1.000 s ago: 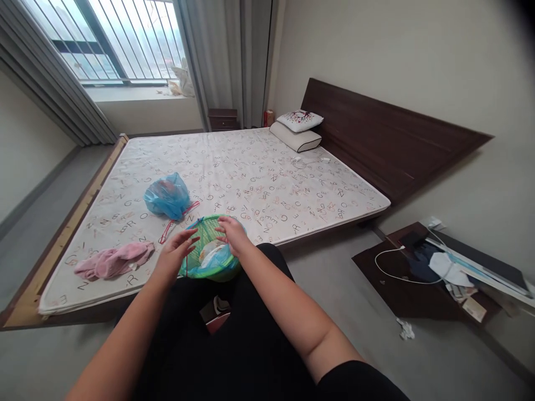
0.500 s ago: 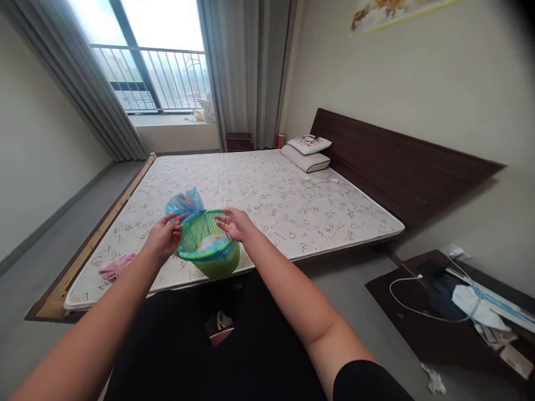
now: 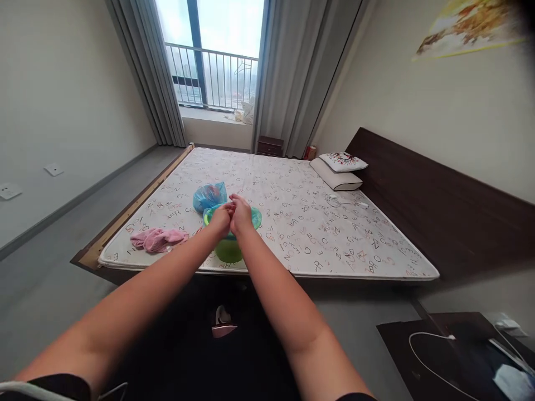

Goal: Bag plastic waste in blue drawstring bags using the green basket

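A green mesh basket (image 3: 229, 253) stands near the front edge of the mattress, with thin blue-green plastic over its rim. My left hand (image 3: 222, 218) is over the basket's opening, fingers curled in. My right hand (image 3: 241, 215) meets it there, its fingers bent against the left fingertips. Both hands are closed together; whatever is between them is too small or hidden to make out. Just behind the basket sits a blue plastic bag (image 3: 209, 197) with something reddish inside. A crumpled pink cloth (image 3: 157, 239) lies to the left of the basket.
The patterned mattress (image 3: 288, 223) lies on a wooden frame. Two pillows (image 3: 340, 171) are stacked by the dark headboard (image 3: 418, 184). A dark low table (image 3: 434, 345) with a white cable stands at the lower right. Grey curtains (image 3: 296, 72) flank the window.
My hands were apart, at either side of the basket's rim with fingers spread; now they are together over its opening. The view has turned left, showing more of the left wall.
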Motion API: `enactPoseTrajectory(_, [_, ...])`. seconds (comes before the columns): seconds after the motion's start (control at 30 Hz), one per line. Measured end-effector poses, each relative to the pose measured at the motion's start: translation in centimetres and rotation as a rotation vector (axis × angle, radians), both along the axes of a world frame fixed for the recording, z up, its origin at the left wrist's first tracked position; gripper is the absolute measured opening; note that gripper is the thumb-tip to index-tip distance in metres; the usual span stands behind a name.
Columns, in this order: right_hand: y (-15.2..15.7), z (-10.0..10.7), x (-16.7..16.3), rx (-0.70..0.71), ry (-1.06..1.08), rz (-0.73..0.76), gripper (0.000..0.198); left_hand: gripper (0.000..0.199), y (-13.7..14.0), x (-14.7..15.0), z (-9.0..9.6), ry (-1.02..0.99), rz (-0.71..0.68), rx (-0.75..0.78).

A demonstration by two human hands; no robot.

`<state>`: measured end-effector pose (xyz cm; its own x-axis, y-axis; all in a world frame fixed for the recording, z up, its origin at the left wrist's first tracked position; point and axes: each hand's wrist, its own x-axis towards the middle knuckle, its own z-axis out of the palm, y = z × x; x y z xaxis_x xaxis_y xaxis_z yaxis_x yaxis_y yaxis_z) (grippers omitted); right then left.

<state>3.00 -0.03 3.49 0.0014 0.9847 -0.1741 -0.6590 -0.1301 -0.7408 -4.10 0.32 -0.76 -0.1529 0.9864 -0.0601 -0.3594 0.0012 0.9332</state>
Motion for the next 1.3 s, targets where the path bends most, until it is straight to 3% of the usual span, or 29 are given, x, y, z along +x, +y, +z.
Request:
enactPoseTrajectory(0.13, [0.3, -0.4, 2.0, 0.052, 0.022, 0.056, 0.031, 0.036, -0.6, -0.9, 0.6, -0.042, 0.003, -0.060])
enactPoseTrajectory(0.27, [0.4, -1.1, 7.9, 0.058, -0.067, -0.072, 0.029, 0.051, -1.5, -5.9, 1.1, 0.028, 0.064, -0.182])
enactPoseTrajectory(0.37, [-0.2, -2.2, 11.4, 0.011, -0.037, -0.206, 0.025, 0.052, -2.5, -9.4, 0.0, 0.078, 0.220, -0.252])
enactPoseTrajectory(0.47, [-1.3, -3.9, 12.4, 0.003, -0.054, -0.215, 0.026, 0.055, -4.2, -10.3, -1.6, 0.090, 0.300, -0.274])
enactPoseTrajectory(0.63, [-3.8, -5.8, 9.9, 0.143, -0.352, -0.034, 0.032, 0.048, -6.5, -7.8, -2.4, 0.106, 0.122, -0.174])
enactPoseTrajectory(0.73, [-5.6, -6.2, 7.4, 0.295, -0.626, 0.233, 0.035, 0.039, -7.4, -6.0, -2.1, 0.188, 0.012, -0.053])
enactPoseTrajectory(0.83, [-7.2, -6.8, 4.9, 0.350, -0.695, 0.464, 0.066, 0.035, -8.2, -5.0, -2.1, 0.338, -0.061, 0.083])
enactPoseTrajectory(0.9, [-8.0, -7.4, 3.5, 0.297, -0.674, 0.486, 0.079, 0.037, -8.7, -5.0, -2.5, 0.366, -0.093, 0.128])
enactPoseTrajectory(1.1, [-8.4, -8.9, 1.9, 0.120, -0.587, 0.629, 0.052, 0.049, -10.5, -7.0, -4.1, 0.308, -0.112, 0.082])
enactPoseTrajectory(1.23, [-9.0, -9.9, 1.0, 0.083, -0.639, 0.714, 0.035, 0.056, -11.9, -7.0, -3.6, 0.273, -0.135, 0.130])
enactPoseTrajectory(1.3, [-9.4, -10.4, 0.4, 0.113, -0.634, 0.787, 0.025, 0.054, -12.4, -6.8, -3.2, 0.384, -0.208, 0.141])
